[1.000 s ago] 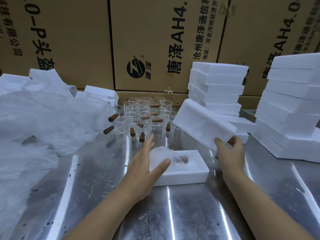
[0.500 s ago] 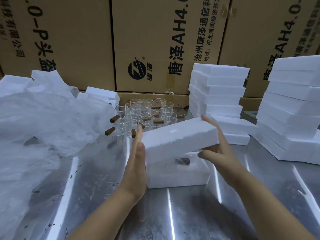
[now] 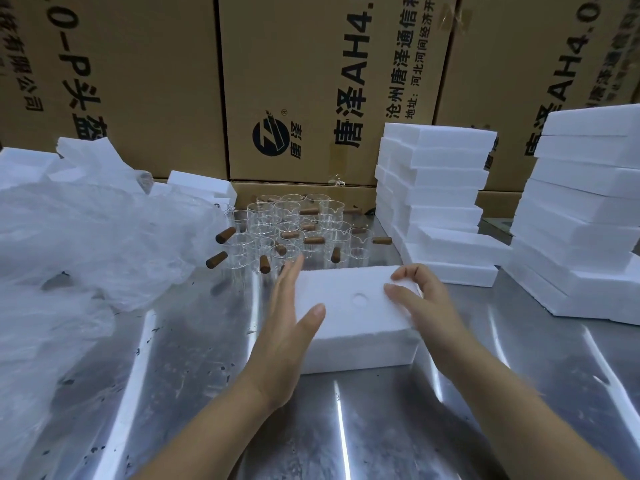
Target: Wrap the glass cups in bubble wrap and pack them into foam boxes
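At the middle of the shiny table (image 3: 346, 427), a white foam box (image 3: 353, 327) sits with its lid on. The left hand (image 3: 287, 327) is flat and wide, pressing the box's 9 o'clock side. The right hand (image 3: 426, 306) curls over the 3 o'clock end and holds it. Glass cups (image 3: 294, 223) stand at 12 o'clock. Stacks of foam boxes (image 3: 436, 188) sit at 2 o'clock. Crinkly clear plastic (image 3: 86, 244) lies at 9 o'clock.
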